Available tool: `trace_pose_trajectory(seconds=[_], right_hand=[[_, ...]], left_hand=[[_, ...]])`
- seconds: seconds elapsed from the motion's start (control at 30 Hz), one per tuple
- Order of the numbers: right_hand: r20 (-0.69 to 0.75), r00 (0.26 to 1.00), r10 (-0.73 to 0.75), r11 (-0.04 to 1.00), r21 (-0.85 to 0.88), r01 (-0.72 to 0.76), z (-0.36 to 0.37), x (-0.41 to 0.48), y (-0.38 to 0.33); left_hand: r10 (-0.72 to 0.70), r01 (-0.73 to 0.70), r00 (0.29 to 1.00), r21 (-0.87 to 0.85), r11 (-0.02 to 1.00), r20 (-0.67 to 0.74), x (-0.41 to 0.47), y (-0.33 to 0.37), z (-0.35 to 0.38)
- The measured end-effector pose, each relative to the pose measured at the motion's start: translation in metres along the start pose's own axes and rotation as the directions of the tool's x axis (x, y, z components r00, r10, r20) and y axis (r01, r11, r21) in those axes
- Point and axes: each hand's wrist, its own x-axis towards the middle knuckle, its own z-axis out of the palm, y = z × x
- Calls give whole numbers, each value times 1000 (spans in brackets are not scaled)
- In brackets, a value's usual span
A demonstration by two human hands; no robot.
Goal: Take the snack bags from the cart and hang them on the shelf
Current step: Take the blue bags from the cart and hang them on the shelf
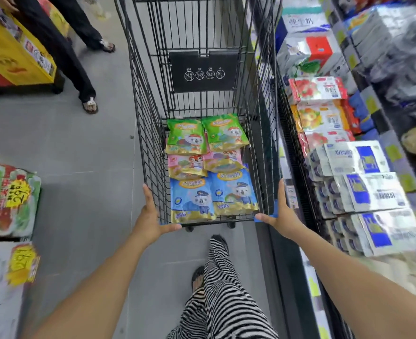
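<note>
A black wire cart (150, 133) stands in the aisle in front of me. Several snack bags lie flat on its floor in pairs: green bags (187, 137) farthest, pink bags (186, 165) in the middle, blue bags (192, 200) nearest. My left hand (150, 214) presses the cart's near left corner, fingers straight along the side wall and thumb along the near rim. My right hand (281, 212) rests the same way on the near right corner. Neither hand holds a bag.
A shelf (297, 167) packed with drink cartons runs close along the cart's right side. Another person's legs (80, 77) stand at the upper left beside a yellow display stand (14, 57). Stacked boxes with yellow price tags (9, 204) sit at my left.
</note>
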Motion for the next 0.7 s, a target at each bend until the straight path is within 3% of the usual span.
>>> trace_pose_trajectory(seconds=[0.7], right_hand=[[-22, 1000, -18, 998, 63, 19, 112, -253, 163]], left_hand=[[12, -11, 1000, -58, 998, 0, -262, -120, 134]])
